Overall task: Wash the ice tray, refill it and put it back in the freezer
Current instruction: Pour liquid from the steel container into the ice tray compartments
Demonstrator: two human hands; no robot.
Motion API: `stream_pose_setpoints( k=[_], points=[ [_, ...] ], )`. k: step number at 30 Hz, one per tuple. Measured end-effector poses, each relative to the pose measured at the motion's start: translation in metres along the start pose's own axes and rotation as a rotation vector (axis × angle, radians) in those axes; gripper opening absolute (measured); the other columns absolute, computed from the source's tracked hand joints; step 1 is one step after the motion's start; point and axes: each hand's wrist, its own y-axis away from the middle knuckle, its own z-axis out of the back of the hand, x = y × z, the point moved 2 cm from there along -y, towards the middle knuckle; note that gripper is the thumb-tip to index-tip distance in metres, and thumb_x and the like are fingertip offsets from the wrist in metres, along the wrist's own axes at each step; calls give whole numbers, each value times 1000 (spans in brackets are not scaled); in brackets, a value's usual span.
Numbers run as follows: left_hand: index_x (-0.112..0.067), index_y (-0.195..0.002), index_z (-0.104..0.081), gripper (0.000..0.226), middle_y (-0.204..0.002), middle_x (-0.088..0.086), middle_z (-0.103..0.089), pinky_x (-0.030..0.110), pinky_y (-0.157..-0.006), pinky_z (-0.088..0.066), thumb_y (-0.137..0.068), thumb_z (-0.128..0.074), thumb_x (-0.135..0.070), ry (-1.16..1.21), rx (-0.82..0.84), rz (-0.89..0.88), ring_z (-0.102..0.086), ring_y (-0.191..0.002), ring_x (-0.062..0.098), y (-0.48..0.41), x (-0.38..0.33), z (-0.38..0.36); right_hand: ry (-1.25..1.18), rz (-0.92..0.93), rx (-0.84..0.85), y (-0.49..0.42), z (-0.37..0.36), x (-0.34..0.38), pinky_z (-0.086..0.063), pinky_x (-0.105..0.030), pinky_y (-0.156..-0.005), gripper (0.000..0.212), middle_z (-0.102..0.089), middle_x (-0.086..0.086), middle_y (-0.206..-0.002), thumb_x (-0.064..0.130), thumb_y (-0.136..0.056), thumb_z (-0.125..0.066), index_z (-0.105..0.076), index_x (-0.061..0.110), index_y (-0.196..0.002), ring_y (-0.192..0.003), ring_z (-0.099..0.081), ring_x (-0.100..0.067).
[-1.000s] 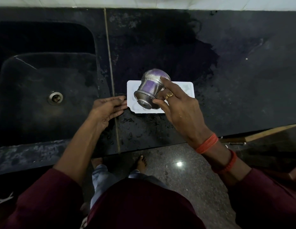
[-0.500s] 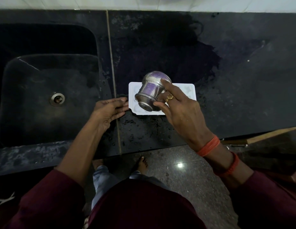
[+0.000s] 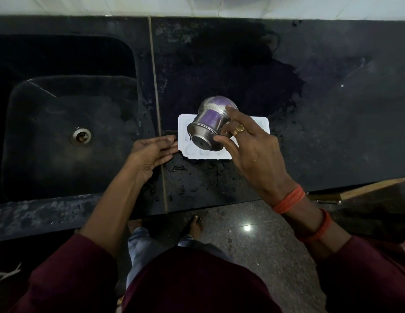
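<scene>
**Refill in progress: pot tipped over the tray, almost nothing moved in the last second**

I only get the head cam on this one, so one view it is.

Head cam: the white ice tray (image 3: 184, 125) lies flat on the dark worktop (image 3: 332, 109), just right of the sink (image 3: 61, 143). The right hand (image 3: 253, 154) is wrapped around a small steel pot (image 3: 210, 123) and holds it above the tray's left half. The pot is tipped hard, with its mouth facing down and towards me. The left hand (image 3: 151, 152) lies flat with straight fingers, gripping nothing, its fingertips against the tray's left short edge to steady it.

Compared with a second ago, honestly not much has changed. The pot has the same tilt, the left hand is on the same edge and the tray hasn't slid. I can't make out a stream of water or how full the cells are, because the tray is too bright to read.

My guess is the pour is either a thin trickle or the pot is about empty. There's a big wet patch (image 3: 231, 82) behind the tray and droplets in front of it, so washing looks done. The freezer isn't in shot, so that step is still to come. Carrying a full tray level will be the tricky part.
</scene>
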Motion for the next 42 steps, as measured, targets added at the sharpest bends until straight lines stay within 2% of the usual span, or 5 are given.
stream_pose_setpoints(
  k=[6,14,22,28,42],
  points=[
    [-14,-100,-76,7,-92,-1,-80,21,-78,-57,-95,-71,-16,12,-1,-2,-77,-84,8,1,0,-1,8,8,-19,-6,-7,-4,-58,-41,-57,41,-61,-10,-137,37,-98,-54,-69,3,-82,-87,-73,-29],
    [-14,-98,-76,6,-96,2,-79,23,-84,-57,-93,-72,-15,19,-15,-7,-76,-83,8,1,1,-2,29,44,-2,-7,-17,-5,-56,-42,-50,44,-60,-13,-138,36,-98,-51,-68,-1,-81,-76,-72,-33],
    [-13,-98,-75,5,-95,1,-79,23,-83,-57,-94,-72,-15,23,-21,-4,-75,-82,7,1,1,-2,44,60,5,-11,-19,-5,-54,-42,-47,44,-60,-17,-138,35,-96,-51,-69,-4,-84,-76,-72,-35],
    [-12,-101,-75,9,-98,4,-79,21,-81,-58,-93,-74,-16,18,-25,-10,-76,-88,10,-1,2,-2,53,72,15,-12,-18,-5,-53,-41,-45,45,-59,-17,-139,35,-98,-50,-68,-5,-84,-72,-71,-36],
    [-11,-100,-77,10,-95,3,-79,22,-81,-57,-90,-76,-14,17,-54,-18,-76,-85,10,-2,4,-3,21,36,-29,-20,-11,-2,-56,-42,-50,42,-61,-14,-136,34,-96,-53,-68,-1,-78,-78,-73,-34]
  ],
)
